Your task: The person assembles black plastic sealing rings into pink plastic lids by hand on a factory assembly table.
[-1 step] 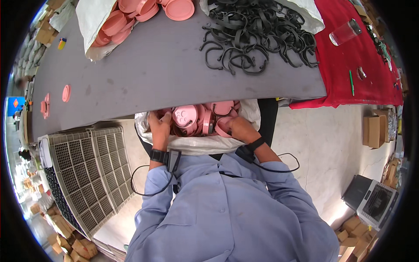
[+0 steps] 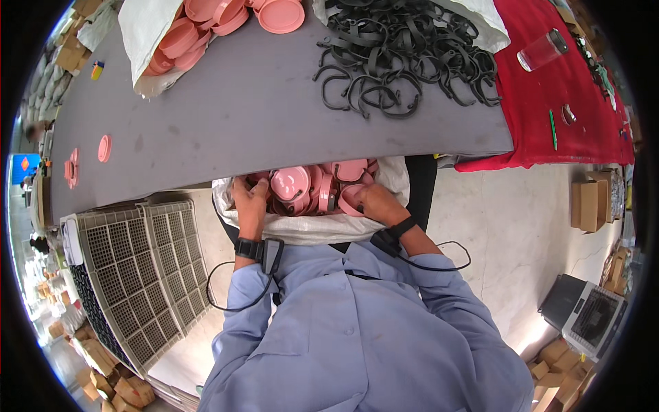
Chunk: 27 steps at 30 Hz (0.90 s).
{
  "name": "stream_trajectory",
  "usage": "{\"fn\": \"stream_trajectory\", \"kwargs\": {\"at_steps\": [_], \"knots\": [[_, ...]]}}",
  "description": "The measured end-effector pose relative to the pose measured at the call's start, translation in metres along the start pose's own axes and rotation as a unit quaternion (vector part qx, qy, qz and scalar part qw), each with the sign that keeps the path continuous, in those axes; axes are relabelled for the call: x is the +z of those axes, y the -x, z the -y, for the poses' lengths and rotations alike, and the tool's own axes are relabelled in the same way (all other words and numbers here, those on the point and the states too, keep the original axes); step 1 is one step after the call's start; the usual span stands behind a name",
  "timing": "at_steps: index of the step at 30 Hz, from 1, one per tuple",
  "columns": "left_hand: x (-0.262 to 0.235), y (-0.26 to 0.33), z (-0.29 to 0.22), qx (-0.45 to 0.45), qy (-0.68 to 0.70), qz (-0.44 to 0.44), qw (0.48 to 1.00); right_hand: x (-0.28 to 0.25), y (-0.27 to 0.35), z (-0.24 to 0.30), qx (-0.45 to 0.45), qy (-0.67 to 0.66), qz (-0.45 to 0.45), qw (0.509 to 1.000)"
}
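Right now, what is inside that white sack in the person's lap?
The white sack holds pink plastic lids; left hand and right hand reach in. Anything deeper is covered.

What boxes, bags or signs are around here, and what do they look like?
White sack: in the lap, full of pink lids, both hands inside.
White sack: table's far left, spilling pink lids.
Cardboard box: floor, right, brown, squarish.
Blue sign: far left edge, small, orange mark.

black clips (image 2: pixel 405 55) heaped on grey table (image 2: pixel 261 117); red cloth (image 2: pixel 563 103); grey crates (image 2: pixel 137 275) stacked.
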State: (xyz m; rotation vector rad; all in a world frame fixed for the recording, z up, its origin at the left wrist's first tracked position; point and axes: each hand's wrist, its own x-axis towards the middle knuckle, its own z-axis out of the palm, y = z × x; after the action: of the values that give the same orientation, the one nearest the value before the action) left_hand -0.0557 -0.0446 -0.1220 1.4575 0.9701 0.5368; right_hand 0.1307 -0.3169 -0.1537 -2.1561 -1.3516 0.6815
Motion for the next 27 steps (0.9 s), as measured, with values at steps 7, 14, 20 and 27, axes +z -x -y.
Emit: {"fn": "stream_trajectory", "kwargs": {"at_steps": [7, 14, 20, 27], "knots": [[-0.009, 0.021, -0.019, 0.188, -0.36, 0.078, 0.91, 0.002, 0.004, -0.012, -0.026, -0.045, 0.07, 0.996], [-0.018, 0.02, -0.156, 0.002, -0.184, 0.271, 0.945, 0.004, 0.001, -0.017, 0.001, -0.045, 0.13, 0.99], [0.03, -0.096, -0.22, 0.185, -0.23, 0.12, 0.948, 0.0, 0.001, -0.015, 0.074, -0.121, -0.067, 0.988], [0.129, -0.247, -0.24, 0.455, -0.308, 0.011, 0.836, -0.018, 0.013, 0.003, 0.045, -0.11, -0.165, 0.979]]}}
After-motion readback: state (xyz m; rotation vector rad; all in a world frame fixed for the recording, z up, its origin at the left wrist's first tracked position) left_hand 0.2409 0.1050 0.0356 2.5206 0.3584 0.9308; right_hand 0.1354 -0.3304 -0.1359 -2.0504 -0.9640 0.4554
